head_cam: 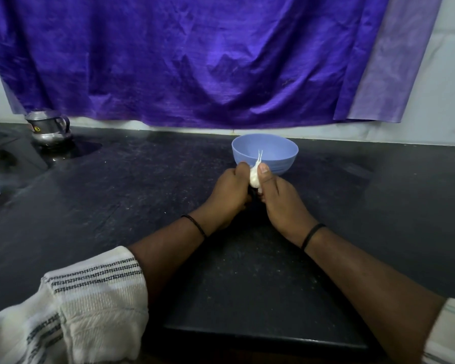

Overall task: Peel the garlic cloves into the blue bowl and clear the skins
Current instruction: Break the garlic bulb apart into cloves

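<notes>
Two hands meet over one small piece of garlic, and everything else here is much bigger than it. The purple cloth (184, 61) hangs across the wall and is the largest thing. Under it lies the black counter (352, 206), where a steel jug (47, 127) stands far to the left, well apart from the work.

The blue bowl (265, 153) stands near the back of the counter, just beyond the hands. I think it is put there so that a peeled clove can drop in with only a short reach. I see no clove inside it, though the hands cover part of the near side.

The left hand (227, 198) and the right hand (281, 200) are pressed close together, in front of the bowl. Both are closed narrowly around the garlic (254, 177), which sits between them. The right thumb lies along its side, and the left fingers curl against its other side. Thin white skin tips stand up from the garlic, toward the bowl. This grip seems made for splitting or tearing the skin. Whether it is one clove or a small bulb, I cannot tell.
</notes>
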Motion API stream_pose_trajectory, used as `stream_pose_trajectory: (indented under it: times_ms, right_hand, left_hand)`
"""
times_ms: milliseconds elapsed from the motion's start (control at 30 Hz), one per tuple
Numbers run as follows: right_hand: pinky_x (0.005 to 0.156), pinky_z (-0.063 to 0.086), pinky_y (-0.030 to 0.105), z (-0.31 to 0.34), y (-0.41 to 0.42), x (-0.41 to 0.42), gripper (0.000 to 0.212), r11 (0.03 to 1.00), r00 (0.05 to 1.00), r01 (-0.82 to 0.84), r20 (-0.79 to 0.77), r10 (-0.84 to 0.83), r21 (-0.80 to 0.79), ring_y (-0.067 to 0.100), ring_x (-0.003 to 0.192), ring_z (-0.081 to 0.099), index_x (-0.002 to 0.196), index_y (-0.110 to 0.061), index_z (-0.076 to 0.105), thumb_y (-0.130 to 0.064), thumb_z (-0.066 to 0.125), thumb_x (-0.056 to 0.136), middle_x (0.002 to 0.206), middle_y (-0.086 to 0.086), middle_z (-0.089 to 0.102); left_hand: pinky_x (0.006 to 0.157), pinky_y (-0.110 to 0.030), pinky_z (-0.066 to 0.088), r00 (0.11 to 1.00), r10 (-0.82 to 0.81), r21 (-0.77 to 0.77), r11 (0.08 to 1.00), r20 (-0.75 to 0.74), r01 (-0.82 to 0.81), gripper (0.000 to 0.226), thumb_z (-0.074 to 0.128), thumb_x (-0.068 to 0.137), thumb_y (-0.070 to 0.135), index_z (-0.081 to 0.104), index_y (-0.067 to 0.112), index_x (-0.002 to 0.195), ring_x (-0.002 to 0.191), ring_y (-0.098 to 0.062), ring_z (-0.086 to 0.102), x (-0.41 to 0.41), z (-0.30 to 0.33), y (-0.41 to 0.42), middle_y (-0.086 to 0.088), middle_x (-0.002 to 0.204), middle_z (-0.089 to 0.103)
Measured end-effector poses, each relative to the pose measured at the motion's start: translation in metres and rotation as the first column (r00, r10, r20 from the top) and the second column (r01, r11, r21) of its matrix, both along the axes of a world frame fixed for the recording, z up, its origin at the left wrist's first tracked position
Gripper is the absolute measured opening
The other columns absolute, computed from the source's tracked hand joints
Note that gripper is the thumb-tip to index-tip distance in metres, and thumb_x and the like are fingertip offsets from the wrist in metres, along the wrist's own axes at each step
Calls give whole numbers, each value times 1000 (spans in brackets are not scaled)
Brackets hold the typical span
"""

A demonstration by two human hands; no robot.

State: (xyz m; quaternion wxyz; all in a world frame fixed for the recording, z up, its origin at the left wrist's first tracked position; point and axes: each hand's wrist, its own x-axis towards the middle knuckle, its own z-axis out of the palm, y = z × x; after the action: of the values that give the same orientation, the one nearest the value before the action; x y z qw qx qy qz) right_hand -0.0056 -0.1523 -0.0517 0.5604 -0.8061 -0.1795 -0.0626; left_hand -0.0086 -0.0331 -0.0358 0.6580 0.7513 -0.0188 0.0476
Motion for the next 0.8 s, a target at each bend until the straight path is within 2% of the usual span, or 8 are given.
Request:
stream_pose_trajectory:
  times_ms: [100,167,233,333,400,500,567,800]
  right_hand:
    - [62,41,12,2,-1,2,34,995,994,-74,-78,79,64,-7,62,54,88,-30,58,-46,34,104,76,-15,56]
    - [50,38,9,3,-2,5,29,992,990,-91,-101,99,87,-6,53,51,90,-30,57,-41,35,106,74,-14,54]
    - [45,36,12,1,-4,10,28,993,990,-90,-98,97,73,1,54,48,99,-25,58,-39,36,106,77,-4,56]
    - [42,38,25,1,-5,13,27,994,993,-84,-73,89,65,12,62,47,111,-12,52,-33,36,107,87,10,52]
    - [42,41,27,3,-5,15,22,992,995,-90,-44,94,85,13,61,47,115,-9,49,-25,36,108,89,12,51]
    - [43,44,30,5,-5,15,18,983,994,-106,-19,110,151,14,57,47,115,-8,48,-17,34,108,86,17,51]
    - [46,46,31,5,-6,14,18,968,990,-128,-34,138,217,14,59,48,113,-10,51,-13,33,108,92,17,53]
    - [55,48,29,7,-8,11,32,920,971,-181,-88,224,349,15,66,51,94,-25,62,-13,36,108,103,11,60]
  left_hand:
    - [40,-17,28,995,-54,-15,998,-87,53,41,29,105,32,54,14,78,40,-4,37,3,5,4,-3,62,50]
    - [44,-19,31,997,-40,54,998,-63,43,46,29,107,36,58,14,79,40,-3,42,9,3,7,-3,63,55]
    - [50,-23,37,1000,-5,135,991,-4,6,49,30,107,39,63,15,80,44,-3,49,13,-1,8,-3,65,61]
    - [65,-34,46,995,55,241,968,78,-73,48,33,107,40,64,16,79,62,-15,56,17,-6,8,-6,72,65]
    - [68,-38,47,992,70,263,960,105,-96,47,34,106,39,64,18,77,63,-18,56,19,-7,7,-5,71,64]
    - [62,-31,40,993,70,210,974,95,-89,45,38,106,35,61,22,69,53,-13,50,18,-4,7,2,58,57]
    - [57,-29,36,996,54,174,983,70,-66,48,40,106,33,56,20,62,45,-11,43,18,-3,10,5,48,50]
    - [46,-23,31,1000,19,156,987,19,-22,44,44,105,30,55,16,65,36,-4,36,19,1,14,8,43,44]
